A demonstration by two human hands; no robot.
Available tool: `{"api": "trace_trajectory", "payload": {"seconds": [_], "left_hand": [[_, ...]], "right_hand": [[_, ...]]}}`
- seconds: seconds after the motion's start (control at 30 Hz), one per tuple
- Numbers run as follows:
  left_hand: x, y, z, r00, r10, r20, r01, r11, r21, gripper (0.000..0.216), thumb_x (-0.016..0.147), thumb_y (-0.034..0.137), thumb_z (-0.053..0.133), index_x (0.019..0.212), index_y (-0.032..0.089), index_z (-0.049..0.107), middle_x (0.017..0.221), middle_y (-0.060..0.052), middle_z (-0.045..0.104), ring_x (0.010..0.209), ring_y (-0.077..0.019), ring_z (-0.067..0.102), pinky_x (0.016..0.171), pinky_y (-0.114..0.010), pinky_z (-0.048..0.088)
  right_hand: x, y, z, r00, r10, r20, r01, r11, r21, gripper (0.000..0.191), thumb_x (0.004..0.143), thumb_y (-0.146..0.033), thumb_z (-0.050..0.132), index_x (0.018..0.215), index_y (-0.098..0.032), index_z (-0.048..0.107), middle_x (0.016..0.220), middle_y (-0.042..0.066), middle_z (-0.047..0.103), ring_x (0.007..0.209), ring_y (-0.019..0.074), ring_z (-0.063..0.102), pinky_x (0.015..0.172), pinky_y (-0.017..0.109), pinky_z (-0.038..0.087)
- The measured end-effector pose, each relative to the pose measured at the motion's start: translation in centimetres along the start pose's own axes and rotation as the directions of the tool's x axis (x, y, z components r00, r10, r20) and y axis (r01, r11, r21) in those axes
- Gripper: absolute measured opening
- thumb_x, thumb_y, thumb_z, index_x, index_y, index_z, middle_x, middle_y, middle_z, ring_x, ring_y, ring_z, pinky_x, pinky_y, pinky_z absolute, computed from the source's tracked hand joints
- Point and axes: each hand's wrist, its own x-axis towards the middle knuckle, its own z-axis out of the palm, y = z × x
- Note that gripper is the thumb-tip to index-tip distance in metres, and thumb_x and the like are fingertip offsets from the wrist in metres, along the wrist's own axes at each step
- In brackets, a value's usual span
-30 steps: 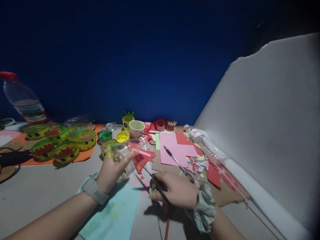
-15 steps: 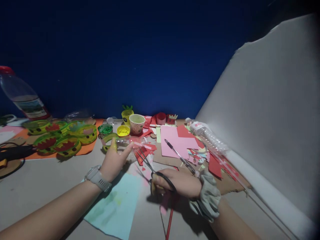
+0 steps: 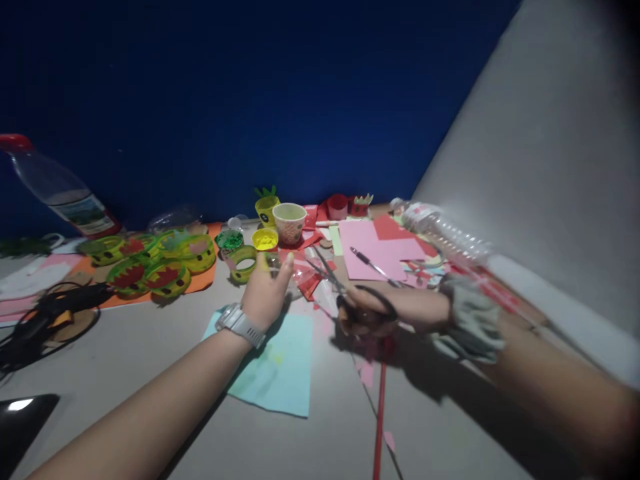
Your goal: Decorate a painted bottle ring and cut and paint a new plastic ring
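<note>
My left hand (image 3: 266, 293), with a grey watch on its wrist, is closed round a clear plastic bottle piece (image 3: 274, 261) with a reddish end. The fingers hide much of that piece. My right hand (image 3: 373, 312) grips black-handled scissors (image 3: 325, 265), their blades parted and pointing up and left, to the right of the plastic. Just left of my left hand sits a yellow-green plastic ring (image 3: 244, 263) with dark spots. Beneath my left wrist lies a light blue paper sheet (image 3: 280, 373).
Several decorated green rings (image 3: 169, 279) lie on orange paper at left, near a red-capped bottle (image 3: 70, 193) and a black glue gun (image 3: 65, 303). A patterned paper cup (image 3: 290, 223) stands behind. Pink paper (image 3: 363, 250), a pen (image 3: 373, 265) and a clear bottle (image 3: 450, 233) lie at right.
The view has shifted left, so most things appear further right. The scissors have drawn back from the plastic piece, and their blades now stand apart from it.
</note>
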Motion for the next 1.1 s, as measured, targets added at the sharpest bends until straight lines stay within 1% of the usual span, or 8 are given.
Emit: {"api": "trace_trajectory", "payload": {"seconds": [0.1,0.3,0.4,0.47,0.67,0.8,0.9,1.1], "left_hand": [[0.0,-0.3,0.1,0.999,0.033,0.014,-0.033,0.999,0.009,0.049,0.086,0.060,0.045,0.111,0.018,0.047,0.087,-0.007,0.065,0.079,-0.0229,0.063,0.072,-0.033,0.045],[-0.1,-0.7,0.1,0.996,0.060,0.065,-0.063,0.997,0.046,0.050,0.087,0.057,0.045,0.116,0.016,0.046,0.081,-0.008,0.064,0.073,-0.0241,0.063,0.072,-0.035,0.046],[-0.1,-0.8,0.1,0.996,0.064,0.059,-0.069,0.993,0.096,0.052,0.088,0.055,0.043,0.121,0.015,0.045,0.087,-0.010,0.065,0.080,-0.0258,0.063,0.077,-0.037,0.046],[0.0,-0.8,0.1,0.996,0.068,0.058,-0.074,0.992,0.100,0.055,0.089,0.056,0.042,0.126,0.014,0.043,0.094,-0.012,0.065,0.088,-0.0270,0.063,0.081,-0.038,0.046],[0.2,-0.8,0.3,0.995,0.066,0.074,-0.074,0.991,0.110,0.056,0.089,0.055,0.041,0.124,0.012,0.047,0.110,-0.018,0.063,0.107,-0.0309,0.060,0.090,-0.040,0.042],[0.4,-0.9,0.3,0.992,0.072,0.104,-0.084,0.990,0.115,0.052,0.089,0.058,0.040,0.115,0.014,0.049,0.094,-0.013,0.064,0.094,-0.0283,0.063,0.082,-0.037,0.043],[0.4,-1.0,0.3,0.990,0.088,0.111,-0.103,0.986,0.133,0.047,0.090,0.057,0.038,0.109,0.015,0.049,0.084,-0.009,0.062,0.080,-0.0246,0.062,0.074,-0.034,0.043],[0.2,-0.9,0.3,0.979,0.138,0.152,-0.157,0.980,0.120,0.042,0.089,0.055,0.044,0.106,0.017,0.049,0.072,-0.002,0.057,0.066,-0.0194,0.057,0.061,-0.030,0.039]], "right_hand": [[-0.7,-0.4,0.7,0.995,0.065,0.080,-0.068,0.997,0.026,0.070,0.074,-0.083,0.043,0.078,-0.015,0.058,0.070,0.002,0.053,0.051,0.0067,0.035,0.045,0.020,0.024],[-1.1,0.5,2.8,0.960,0.208,0.186,-0.245,0.948,0.204,0.073,0.072,-0.085,0.041,0.079,-0.014,0.055,0.067,-0.002,0.043,0.050,0.0052,0.031,0.043,0.021,0.014],[-0.9,0.8,3.3,0.962,0.182,0.204,-0.236,0.929,0.285,0.070,0.075,-0.083,0.038,0.081,-0.014,0.052,0.067,-0.003,0.039,0.050,0.0045,0.035,0.044,0.020,0.012],[-0.9,0.7,3.4,0.963,0.154,0.221,-0.221,0.922,0.317,0.069,0.077,-0.082,0.037,0.082,-0.015,0.051,0.068,-0.004,0.038,0.049,0.0034,0.032,0.044,0.020,0.012],[-1.0,-0.2,3.1,0.951,0.189,0.245,-0.256,0.926,0.280,0.072,0.082,-0.081,0.017,0.078,-0.016,0.049,0.069,-0.003,0.041,0.048,0.0035,0.022,0.046,0.020,0.012],[-1.1,-0.4,2.8,0.940,0.204,0.274,-0.274,0.929,0.248,0.071,0.076,-0.086,0.024,0.076,-0.018,0.045,0.069,-0.002,0.043,0.049,0.0045,0.026,0.045,0.020,0.014],[-1.2,-0.5,2.6,0.944,0.220,0.245,-0.280,0.927,0.248,0.071,0.075,-0.087,0.026,0.075,-0.018,0.045,0.073,-0.001,0.040,0.054,0.0057,0.034,0.046,0.020,0.015],[-1.7,-0.8,2.1,0.938,0.263,0.226,-0.307,0.933,0.189,0.076,0.073,-0.089,0.019,0.075,-0.019,0.049,0.071,-0.002,0.038,0.051,0.0058,0.024,0.046,0.022,0.015]]}}
